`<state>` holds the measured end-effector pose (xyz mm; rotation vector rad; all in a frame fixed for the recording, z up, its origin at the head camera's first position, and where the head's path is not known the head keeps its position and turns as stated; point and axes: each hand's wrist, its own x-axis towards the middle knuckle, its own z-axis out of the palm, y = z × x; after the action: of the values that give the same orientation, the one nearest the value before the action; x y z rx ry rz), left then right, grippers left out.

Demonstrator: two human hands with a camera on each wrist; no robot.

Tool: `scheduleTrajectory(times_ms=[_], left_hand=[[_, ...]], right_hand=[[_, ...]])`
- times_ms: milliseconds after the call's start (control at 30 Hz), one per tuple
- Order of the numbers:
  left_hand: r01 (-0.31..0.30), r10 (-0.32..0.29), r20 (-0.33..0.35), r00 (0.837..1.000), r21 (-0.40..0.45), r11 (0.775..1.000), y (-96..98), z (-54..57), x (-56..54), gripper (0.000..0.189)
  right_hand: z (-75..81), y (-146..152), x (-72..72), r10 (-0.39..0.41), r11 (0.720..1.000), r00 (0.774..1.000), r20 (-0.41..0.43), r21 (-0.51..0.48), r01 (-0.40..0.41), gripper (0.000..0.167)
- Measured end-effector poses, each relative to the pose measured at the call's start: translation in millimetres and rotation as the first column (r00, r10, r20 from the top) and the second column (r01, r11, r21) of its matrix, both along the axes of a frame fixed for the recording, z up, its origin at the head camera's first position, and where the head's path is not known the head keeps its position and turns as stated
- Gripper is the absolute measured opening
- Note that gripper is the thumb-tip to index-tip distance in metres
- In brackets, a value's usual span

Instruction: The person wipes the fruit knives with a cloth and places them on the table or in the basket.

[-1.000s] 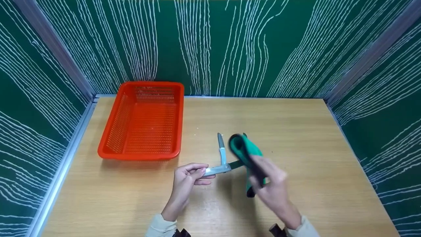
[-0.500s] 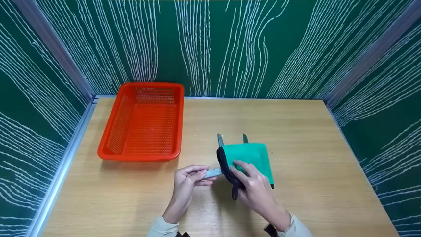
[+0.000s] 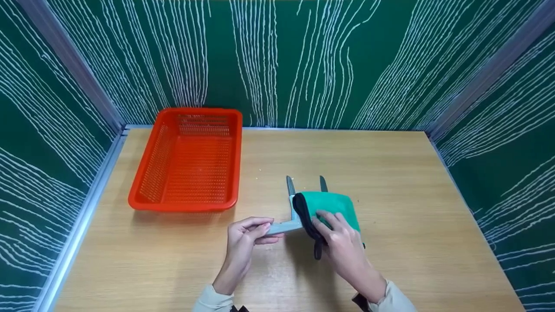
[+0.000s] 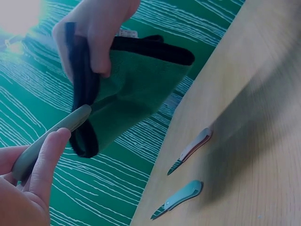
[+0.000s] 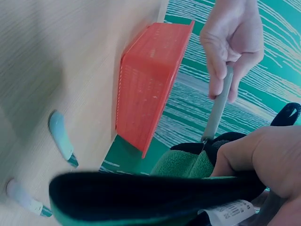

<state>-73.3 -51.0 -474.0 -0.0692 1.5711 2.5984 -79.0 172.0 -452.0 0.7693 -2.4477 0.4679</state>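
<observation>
My left hand (image 3: 245,242) pinches the grey handle of a knife (image 3: 284,227) and holds it above the table. Its blade end is hidden in a folded green cloth (image 3: 331,203) with black edging. My right hand (image 3: 344,247) grips that cloth around the blade, fingers pressing from above and thumb on the near side. In the right wrist view the handle (image 5: 218,106) runs straight into the cloth's folds. Two more knives lie on the table beyond: one with a light blue handle (image 4: 186,194), the other with a pinkish handle (image 4: 196,143), partly covered by the cloth in the head view.
A red-orange plastic basket (image 3: 237,173) with perforated walls stands at the back left of the wooden table (image 3: 381,164). Green panels (image 3: 295,65) with white wavy lines enclose the table at the back and both sides.
My right hand brought the cloth left and down over the blade and part of the handle, then slid it slightly back right, baring more handle. My left hand stays nearly still.
</observation>
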Motion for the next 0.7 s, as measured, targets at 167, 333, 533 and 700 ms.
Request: scheduleTrajectory(times_ms=[167, 333, 533, 700], left_hand=[[0.008, -0.007, 0.025, 1.0, -0.009, 1.0, -1.9, 1.1, -0.2, 0.024], [-0.004, 0.003, 0.024, 1.0, 0.011, 1.0, -2.6, 1.5, 0.1, 0.026], [-0.018, 0.018, -0.015, 1.0, 0.032, 0.999, -2.6, 0.8, -0.5, 0.024], [-0.027, 0.029, -0.035, 0.999, 0.054, 0.998, -3.2, -0.5, -0.5, 0.025]], right_hand=[[0.0, 7.4, -2.0, -0.014, 1.0, 1.0, 0.008, -0.028, 0.014, 0.037], [1.2, 13.3, -3.6, -0.009, 0.999, 1.0, -0.012, -0.042, 0.008, 0.045], [1.0, 19.9, -5.7, -0.025, 0.997, 0.999, -0.037, -0.069, 0.022, 0.049], [1.4, 26.3, -6.9, -0.06, 0.995, 0.998, 0.002, -0.078, 0.06, 0.049]])
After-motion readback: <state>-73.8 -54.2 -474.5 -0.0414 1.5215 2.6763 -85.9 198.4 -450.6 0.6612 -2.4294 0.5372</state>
